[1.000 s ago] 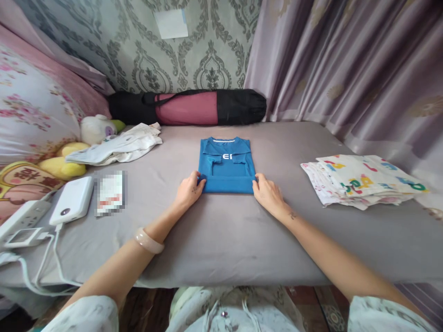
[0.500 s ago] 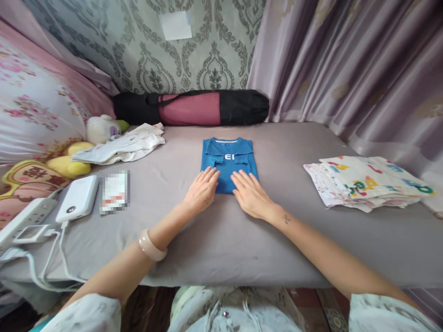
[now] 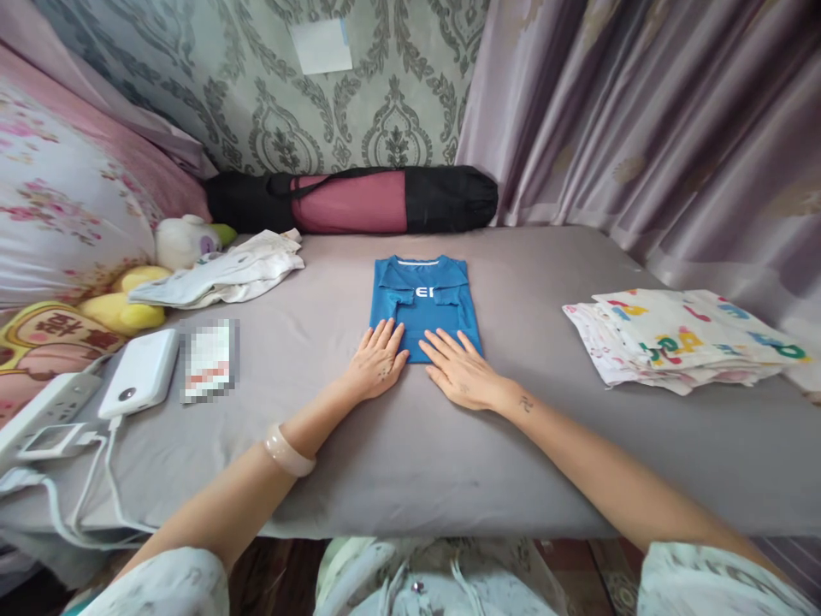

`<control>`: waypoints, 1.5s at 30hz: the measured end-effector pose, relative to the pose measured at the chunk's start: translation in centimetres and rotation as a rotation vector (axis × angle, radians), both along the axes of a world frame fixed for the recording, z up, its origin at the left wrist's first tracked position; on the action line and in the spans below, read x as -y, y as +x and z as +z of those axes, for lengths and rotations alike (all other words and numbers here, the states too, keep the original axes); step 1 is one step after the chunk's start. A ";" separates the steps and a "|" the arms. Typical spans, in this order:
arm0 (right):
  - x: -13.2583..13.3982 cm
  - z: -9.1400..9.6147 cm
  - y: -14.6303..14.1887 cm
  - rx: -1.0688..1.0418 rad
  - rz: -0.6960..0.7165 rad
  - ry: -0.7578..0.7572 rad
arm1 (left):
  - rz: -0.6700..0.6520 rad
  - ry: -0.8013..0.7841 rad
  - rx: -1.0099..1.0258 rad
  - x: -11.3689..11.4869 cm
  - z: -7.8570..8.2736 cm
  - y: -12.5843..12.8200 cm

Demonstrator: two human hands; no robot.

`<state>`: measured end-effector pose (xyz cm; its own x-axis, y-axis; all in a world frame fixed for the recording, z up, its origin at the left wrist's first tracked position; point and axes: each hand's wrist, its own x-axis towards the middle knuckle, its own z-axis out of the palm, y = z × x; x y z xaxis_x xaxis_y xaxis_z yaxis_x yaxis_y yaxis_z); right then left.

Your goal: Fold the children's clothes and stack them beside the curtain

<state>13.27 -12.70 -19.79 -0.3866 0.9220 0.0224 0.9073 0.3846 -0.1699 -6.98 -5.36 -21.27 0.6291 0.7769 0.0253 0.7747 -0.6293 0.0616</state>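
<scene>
A blue shirt (image 3: 423,312) with white lettering lies folded into a rectangle, its collar at the far end and its sleeves turned in across the front. My left hand (image 3: 377,359) rests flat on its near left corner, fingers stretched out. On the near right part, my right hand (image 3: 457,366) lies palm down with its fingers spread. Neither hand grips the cloth. The palms reach past the shirt's near edge, and the fingers cover parts of it.
Stacked folded clothes (image 3: 693,338) with colourful prints sit at right. At left are crumpled white clothes (image 3: 221,269), a white power bank (image 3: 139,372), a power strip (image 3: 48,415) with cables, and plush toys (image 3: 121,299). A black and red long bag (image 3: 350,201) lies along the wall.
Both hands have moved slightly toward me along the shirt, to its near edge. My fingers now lie flatter and more spread. The folded shirt stays in place.
</scene>
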 end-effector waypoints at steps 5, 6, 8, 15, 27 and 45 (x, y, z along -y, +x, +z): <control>0.8 -0.4 1.9 0.012 -0.113 -0.011 | 0.060 -0.026 -0.006 0.3 -0.2 -0.1; 0.9 -0.5 2.2 0.012 -0.126 -0.014 | 0.065 -0.029 -0.011 0.3 -0.2 -0.1; 1.2 -0.5 2.6 0.011 -0.142 -0.024 | 0.067 -0.041 -0.028 0.3 0.1 -0.2; -1.1 0.9 1.8 0.005 -0.138 0.024 | 0.016 0.047 -0.024 -0.9 2.5 1.4; -4.0 -1.6 0.3 0.035 -0.192 0.091 | -0.008 0.070 0.045 -1.7 -0.5 3.2; -6.2 -1.2 2.1 -0.012 -0.467 -0.003 | 0.109 0.015 0.066 -4.3 -0.4 2.6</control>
